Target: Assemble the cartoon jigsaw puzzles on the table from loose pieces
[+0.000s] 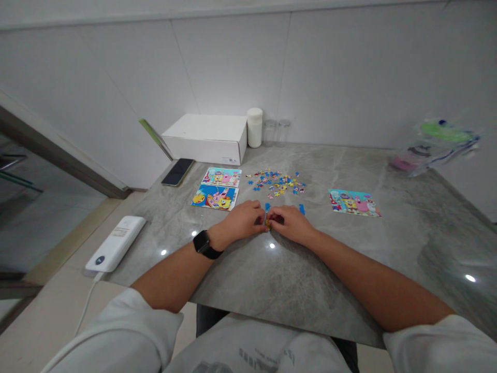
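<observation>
My left hand [248,219] and my right hand [289,223] meet near the middle of the grey table [267,290], fingers bent together on small yellowish puzzle pieces [267,223]. Blue puzzle parts [302,209] lie beside and behind my right hand, partly covered by it. Just beyond the hands is a spread heap of loose puzzle pieces [277,182], mostly blue and yellow. To the left of the heap lie two cartoon pictures, an upper one [221,177] and a lower one [215,198]. A finished-looking cartoon picture [354,202] lies flat to the right.
A white box [205,137], a white bottle [254,128] and two clear glasses [282,133] stand by the wall. A phone [178,172] lies left, a white power bank [116,243] at the left edge, a plastic bag [430,147] at the far right.
</observation>
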Demonstrator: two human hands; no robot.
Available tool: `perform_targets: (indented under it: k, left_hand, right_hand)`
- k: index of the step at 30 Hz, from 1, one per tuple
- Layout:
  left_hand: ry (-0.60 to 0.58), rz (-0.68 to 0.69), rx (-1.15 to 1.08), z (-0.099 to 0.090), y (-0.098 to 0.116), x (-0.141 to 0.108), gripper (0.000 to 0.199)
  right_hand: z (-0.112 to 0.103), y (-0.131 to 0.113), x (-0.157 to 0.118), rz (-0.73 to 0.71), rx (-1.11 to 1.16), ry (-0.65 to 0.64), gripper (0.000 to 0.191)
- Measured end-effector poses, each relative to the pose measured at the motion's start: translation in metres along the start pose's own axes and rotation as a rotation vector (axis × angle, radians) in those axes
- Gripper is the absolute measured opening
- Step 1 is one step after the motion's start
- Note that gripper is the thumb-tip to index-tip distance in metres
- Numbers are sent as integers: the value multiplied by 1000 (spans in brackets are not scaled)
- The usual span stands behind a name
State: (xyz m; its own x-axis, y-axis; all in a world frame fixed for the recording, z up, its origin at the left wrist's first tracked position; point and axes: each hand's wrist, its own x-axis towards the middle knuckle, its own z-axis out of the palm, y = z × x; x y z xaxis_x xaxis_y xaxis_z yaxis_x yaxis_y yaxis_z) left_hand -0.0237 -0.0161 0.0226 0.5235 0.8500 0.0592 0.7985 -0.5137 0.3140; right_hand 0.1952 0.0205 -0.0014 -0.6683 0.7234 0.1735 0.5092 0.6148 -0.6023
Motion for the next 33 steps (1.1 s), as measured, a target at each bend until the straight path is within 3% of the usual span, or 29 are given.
perform_targets:
  k: [17,33]
  left_hand:
    - [5,5,-62,3,3,0,10]
    - [-25,37,-64,4,4,3,8]
  right_hand:
    - [5,-7,-5,-2,-309,24,7]
    - [2,-16,-6,43,-321,-4,10]
